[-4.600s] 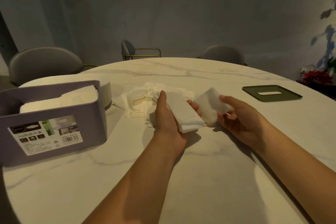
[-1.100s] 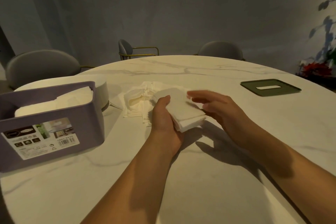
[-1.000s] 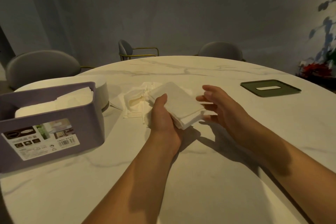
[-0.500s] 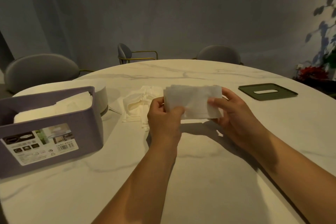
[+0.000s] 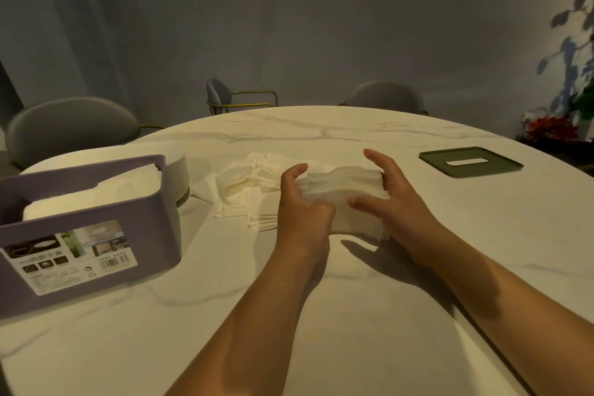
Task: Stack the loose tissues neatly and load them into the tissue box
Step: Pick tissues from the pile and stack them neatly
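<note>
The left hand [image 5: 302, 207] cups the left end of the stack of tissues [image 5: 340, 194], its fingers curled round that end and its thumb lying over the near edge. The right hand [image 5: 393, 199] takes the other end: its thumb rests across the top sheet, its fingers lie loosely spread along the right side, and the forefinger is lifted clear. Between them the two hands hold the stack level, broad face up, low over the table [image 5: 353, 315]. A shadow falls just beneath it, and I cannot tell whether its underside touches the marble.

Half a second ago the same stack stood on edge, with its broad face turned towards the person and pinched at both ends. It has since been tipped flat and brought down, and its sheets now show as a fanned, uneven edge on the far side.

Just left of the hands the loose tissues [image 5: 247, 190] lie in the same rumpled heap as before. Further left the purple tissue box [image 5: 96, 235] sits where it was, open-topped and already part filled with white sheets, with a round white object [image 5: 178, 175] right behind it. Well off to the right the green lid [image 5: 471, 161] lies flat and has not moved.
</note>
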Demonstrator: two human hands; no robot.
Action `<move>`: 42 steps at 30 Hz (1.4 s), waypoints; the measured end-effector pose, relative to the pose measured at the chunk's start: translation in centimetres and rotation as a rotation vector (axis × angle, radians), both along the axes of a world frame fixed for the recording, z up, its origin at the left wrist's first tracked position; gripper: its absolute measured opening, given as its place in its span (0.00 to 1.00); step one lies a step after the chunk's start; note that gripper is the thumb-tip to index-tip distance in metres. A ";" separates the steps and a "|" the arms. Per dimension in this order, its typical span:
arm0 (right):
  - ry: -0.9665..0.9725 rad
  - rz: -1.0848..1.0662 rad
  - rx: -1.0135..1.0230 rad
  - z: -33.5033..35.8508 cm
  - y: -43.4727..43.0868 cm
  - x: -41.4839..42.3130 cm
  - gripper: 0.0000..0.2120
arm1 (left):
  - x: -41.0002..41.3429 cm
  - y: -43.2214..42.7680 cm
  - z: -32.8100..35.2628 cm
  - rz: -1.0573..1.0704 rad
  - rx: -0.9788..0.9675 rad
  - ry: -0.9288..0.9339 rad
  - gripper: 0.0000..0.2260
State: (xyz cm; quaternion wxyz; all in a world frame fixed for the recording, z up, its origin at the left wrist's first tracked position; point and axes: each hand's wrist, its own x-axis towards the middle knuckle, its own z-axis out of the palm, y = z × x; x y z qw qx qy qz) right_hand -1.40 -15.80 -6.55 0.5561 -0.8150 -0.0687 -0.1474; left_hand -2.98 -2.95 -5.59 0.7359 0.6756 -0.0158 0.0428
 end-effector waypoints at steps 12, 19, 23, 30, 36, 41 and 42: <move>0.062 0.023 0.010 0.0 -1.1 0.2 0.12 | -0.2 -0.1 0.0 -0.005 0.021 -0.029 0.26; 0.019 0.076 0.078 0.4 -1.8 -0.2 0.08 | -0.1 0.1 0.1 0.041 -0.046 -0.029 0.26; -0.001 0.099 0.049 0.7 -1.9 -0.2 0.14 | 0.1 0.0 -0.1 0.009 -0.004 -0.041 0.27; -0.021 0.089 -0.037 0.4 -1.5 0.2 0.21 | 1.0 -0.1 -0.7 0.086 -0.004 -0.070 0.03; -0.020 0.077 -0.016 0.3 -1.8 0.3 0.19 | 1.4 0.2 -0.9 0.143 0.018 -0.051 0.07; 0.040 0.082 -0.023 0.3 -1.8 0.3 0.23 | 1.5 0.2 -1.0 0.183 0.026 -0.034 0.05; 0.046 0.077 -0.034 0.3 -1.8 0.3 0.24 | 1.5 0.2 -1.0 0.181 0.013 -0.029 0.05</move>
